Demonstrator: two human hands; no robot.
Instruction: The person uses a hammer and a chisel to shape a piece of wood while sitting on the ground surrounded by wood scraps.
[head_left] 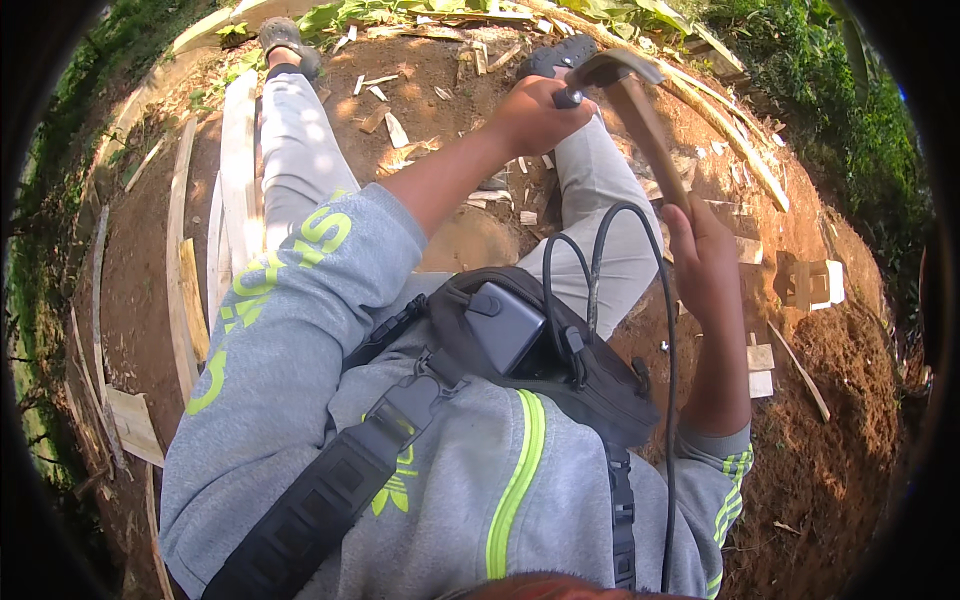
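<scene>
A hammer-like tool with a dark metal head (612, 66) and a pale wooden handle (655, 140) is held up in front of my body. My left hand (535, 115) is closed around the tool just under the head, where a dark part sticks out of my fist. My right hand (705, 262) grips the lower end of the handle, fingers wrapped around it. Both forearms are bare below pushed-up grey sleeves with bright green stripes. My legs in grey trousers (290, 140) stretch out over brown dirt.
A black chest bag (560, 370) with a grey power pack (505, 322) and black cables hangs on my front. Long wooden planks (238, 170) lie at the left. Wood scraps (395, 128) litter the dirt. Small wood blocks (805, 282) sit at the right. Green plants ring the ground.
</scene>
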